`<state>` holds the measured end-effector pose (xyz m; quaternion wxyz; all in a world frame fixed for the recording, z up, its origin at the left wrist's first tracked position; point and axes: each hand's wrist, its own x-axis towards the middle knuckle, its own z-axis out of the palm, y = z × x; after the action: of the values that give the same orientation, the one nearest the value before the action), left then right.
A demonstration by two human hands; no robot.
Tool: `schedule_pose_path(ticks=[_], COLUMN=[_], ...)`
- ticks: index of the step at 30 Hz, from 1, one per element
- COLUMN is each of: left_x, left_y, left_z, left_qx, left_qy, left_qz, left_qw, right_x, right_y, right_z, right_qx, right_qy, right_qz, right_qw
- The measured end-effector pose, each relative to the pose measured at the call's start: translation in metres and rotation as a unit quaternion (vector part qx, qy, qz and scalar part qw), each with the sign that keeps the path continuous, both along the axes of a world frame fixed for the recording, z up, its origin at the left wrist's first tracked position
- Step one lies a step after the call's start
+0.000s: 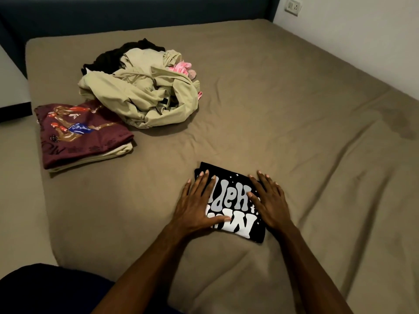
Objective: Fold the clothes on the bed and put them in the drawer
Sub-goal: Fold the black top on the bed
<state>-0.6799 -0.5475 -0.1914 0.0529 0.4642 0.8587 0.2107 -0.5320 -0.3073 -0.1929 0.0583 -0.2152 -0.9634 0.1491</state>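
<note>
A folded black T-shirt with grey and white lettering lies on the brown bed near its front. My left hand presses flat on the shirt's left side, fingers straight. My right hand lies flat on its right side. A folded maroon printed shirt rests on a folded beige garment at the left. Behind it sits an unfolded heap: beige clothes, a black piece and something pink.
A dark headboard runs along the far side. A white wall with a socket stands at the right. The bed's left edge drops to a pale floor. No drawer is in view.
</note>
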Motion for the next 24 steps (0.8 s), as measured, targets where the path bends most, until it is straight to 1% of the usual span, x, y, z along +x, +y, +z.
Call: schedule_pose_path(ticks=[2,3,4,6,7,8,9,10,11,12,13,14,15,16,17,18,19,20,21,22,24], left_x=[0.002,0.005,0.011,0.019,0.021,0.021,0.020,0.019,0.018,0.016,0.015,0.013,0.009,0.004,-0.002,-0.008,-0.013,-0.015,-0.013,-0.005,0.021], left_y=[-0.013,-0.021,-0.028,-0.040,-0.043,-0.043,-0.042,-0.039,-0.037,-0.035,-0.033,-0.032,-0.032,-0.033,-0.034,-0.036,-0.039,-0.042,-0.044,-0.044,-0.042], left_z=[0.002,0.002,0.003,0.002,0.002,0.004,0.004,0.007,0.008,0.009,0.011,0.015,0.022,0.031,0.038,0.044,0.049,0.050,0.050,0.048,0.038], left_qx=[0.036,0.052,0.065,0.093,0.095,0.084,0.062,0.040,0.019,0.003,0.000,0.010,0.044,0.106,0.176,0.244,0.302,0.347,0.378,0.393,0.410], left_qy=[-0.010,-0.026,-0.051,-0.104,-0.107,-0.084,-0.050,-0.027,-0.028,-0.046,-0.078,-0.122,-0.197,-0.300,-0.404,-0.479,-0.524,-0.550,-0.562,-0.566,-0.550], left_qz=[-0.005,0.009,0.040,0.139,0.187,0.220,0.237,0.241,0.242,0.239,0.233,0.225,0.223,0.230,0.242,0.265,0.298,0.335,0.370,0.398,0.449], left_qw=[0.999,0.998,0.996,0.980,0.972,0.968,0.968,0.969,0.970,0.970,0.969,0.967,0.954,0.920,0.864,0.801,0.738,0.682,0.636,0.606,0.572], right_x=[0.002,0.003,0.003,-0.002,-0.006,-0.011,-0.017,-0.025,-0.033,-0.042,-0.052,-0.062,-0.069,-0.074,-0.076,-0.075,-0.071,-0.065,-0.060,-0.054,-0.046], right_y=[0.004,0.006,0.010,0.018,0.021,0.023,0.022,0.023,0.026,0.029,0.033,0.037,0.040,0.041,0.040,0.038,0.032,0.027,0.021,0.017,0.010], right_z=[0.003,0.006,0.011,0.020,0.027,0.033,0.039,0.044,0.046,0.050,0.056,0.062,0.067,0.071,0.074,0.073,0.072,0.068,0.063,0.059,0.058], right_qx=[-0.021,-0.045,-0.073,-0.145,-0.189,-0.236,-0.260,-0.249,-0.216,-0.202,-0.220,-0.260,-0.309,-0.356,-0.394,-0.424,-0.447,-0.467,-0.480,-0.493,-0.513], right_qy=[0.017,0.033,0.054,0.095,0.104,0.101,0.079,0.045,0.000,-0.041,-0.075,-0.101,-0.119,-0.129,-0.131,-0.122,-0.107,-0.091,-0.080,-0.067,-0.019], right_qz=[0.004,-0.004,-0.014,-0.034,-0.041,-0.038,-0.026,-0.010,0.006,0.014,0.010,0.004,0.005,0.007,0.009,0.003,-0.006,-0.021,-0.033,-0.049,-0.097], right_qw=[1.000,0.998,0.996,0.984,0.976,0.966,0.962,0.968,0.976,0.978,0.973,0.960,0.944,0.926,0.910,0.898,0.888,0.879,0.873,0.866,0.853])
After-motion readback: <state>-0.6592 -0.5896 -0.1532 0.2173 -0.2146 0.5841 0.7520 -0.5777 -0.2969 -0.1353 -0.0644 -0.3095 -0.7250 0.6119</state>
